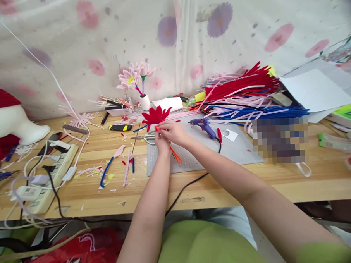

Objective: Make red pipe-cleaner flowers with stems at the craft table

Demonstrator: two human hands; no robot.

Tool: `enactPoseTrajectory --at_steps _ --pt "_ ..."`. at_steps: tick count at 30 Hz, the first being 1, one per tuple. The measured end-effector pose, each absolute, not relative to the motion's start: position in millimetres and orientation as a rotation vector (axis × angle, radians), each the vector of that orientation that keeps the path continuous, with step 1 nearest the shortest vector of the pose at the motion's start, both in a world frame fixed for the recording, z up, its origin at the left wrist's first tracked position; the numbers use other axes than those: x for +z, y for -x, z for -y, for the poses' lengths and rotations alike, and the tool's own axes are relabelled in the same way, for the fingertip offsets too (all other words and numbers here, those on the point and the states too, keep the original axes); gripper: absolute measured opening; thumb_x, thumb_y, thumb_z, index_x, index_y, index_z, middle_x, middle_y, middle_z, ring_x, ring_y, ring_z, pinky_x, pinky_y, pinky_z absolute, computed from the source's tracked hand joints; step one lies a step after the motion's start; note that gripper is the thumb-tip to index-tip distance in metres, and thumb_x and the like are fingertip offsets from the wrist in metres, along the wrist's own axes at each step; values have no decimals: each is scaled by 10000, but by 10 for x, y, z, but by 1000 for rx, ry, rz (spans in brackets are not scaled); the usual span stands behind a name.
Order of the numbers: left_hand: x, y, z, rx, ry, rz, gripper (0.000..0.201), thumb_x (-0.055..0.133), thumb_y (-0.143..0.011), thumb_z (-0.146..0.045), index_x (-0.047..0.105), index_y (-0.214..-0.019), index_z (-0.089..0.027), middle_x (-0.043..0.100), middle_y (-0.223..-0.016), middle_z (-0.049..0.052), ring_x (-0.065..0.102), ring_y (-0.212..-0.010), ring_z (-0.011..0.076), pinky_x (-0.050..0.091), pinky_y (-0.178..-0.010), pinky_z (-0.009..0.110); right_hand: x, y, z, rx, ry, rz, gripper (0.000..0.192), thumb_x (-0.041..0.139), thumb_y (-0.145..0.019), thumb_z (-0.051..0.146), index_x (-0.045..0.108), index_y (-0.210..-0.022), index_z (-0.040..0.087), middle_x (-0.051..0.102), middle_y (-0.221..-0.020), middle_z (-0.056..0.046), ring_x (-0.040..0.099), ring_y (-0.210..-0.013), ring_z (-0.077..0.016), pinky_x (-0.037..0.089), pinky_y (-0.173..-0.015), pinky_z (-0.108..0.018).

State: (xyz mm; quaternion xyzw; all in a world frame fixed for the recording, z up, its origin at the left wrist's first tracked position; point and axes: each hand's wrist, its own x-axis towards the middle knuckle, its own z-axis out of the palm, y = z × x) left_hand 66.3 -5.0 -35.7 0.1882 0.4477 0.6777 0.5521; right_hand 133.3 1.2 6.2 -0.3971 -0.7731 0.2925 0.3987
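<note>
A red pipe-cleaner flower (155, 115) with pointed petals is held up over the grey cutting mat (237, 154). My left hand (162, 143) is closed at the base of the flower. Right beside it, my right hand (173, 132) has its fingertips pinched at the same spot, partly covering it. Orange stem ends (176, 156) show below my hands. Behind my left hand lie scissors (138, 137), their handles partly hidden. To the right of my hands, a purple glue gun (202, 125) rests on the mat.
Pink flowers (130, 79) stand in a white holder (145, 102) at the back. Bundles of red pipe cleaners (240, 84) lie at the back right. At left are a power strip (57, 179) with cables, a white foam head (15, 125) and a yellow-black cutter (120, 127).
</note>
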Motion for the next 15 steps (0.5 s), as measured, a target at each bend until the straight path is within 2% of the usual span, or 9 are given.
enactPoseTrajectory --at_steps 2,4,7,10,13,15 --pt "-323 -644 105 1623 -351 -1038 110 441 -860 -197 435 -751 -178 329 -512 -86 270 -345 10 135 -338 130 -37 -1443 4 942 982 1707 146 563 -732 258 696 -735 196 633 -991 -48 537 -949 -160 389 -852 -285" --pt "-279 -630 143 1570 -280 -954 159 393 -874 -147 398 -719 -176 275 -488 -91 209 -322 11 92 -322 128 -135 -1565 -4 1195 1004 1425 149 602 -692 315 680 -703 188 625 -974 -40 529 -881 -139 409 -769 -263" --pt "-219 -625 177 1460 -228 -795 191 362 -892 -146 414 -709 -159 268 -499 -82 205 -328 6 92 -302 105 -250 -1715 -62 1550 1032 1005 143 630 -660 322 651 -695 184 635 -877 -19 498 -718 -96 407 -645 -218" --pt "-173 -640 219 1396 -193 -634 245 323 -909 -156 450 -701 -138 255 -517 -70 202 -348 3 102 -288 85 -317 -1771 -142 1744 991 707 37 611 -672 213 608 -687 179 625 -719 -5 466 -596 -82 410 -579 -199" --pt "-124 -677 292 1378 -201 -539 264 309 -910 -145 475 -705 -144 258 -539 -54 214 -374 15 130 -285 79 -350 -1709 -198 1818 974 651 49 563 -705 161 554 -660 177 587 -616 -4 474 -548 -95 439 -570 -219" --pt "-91 -716 353 1382 -243 -520 221 348 -895 -135 494 -731 -160 273 -550 -46 226 -390 24 156 -293 83 -357 -1619 -217 1830 940 822 60 543 -723 170 542 -664 178 579 -598 -11 508 -564 -117 464 -572 -245"
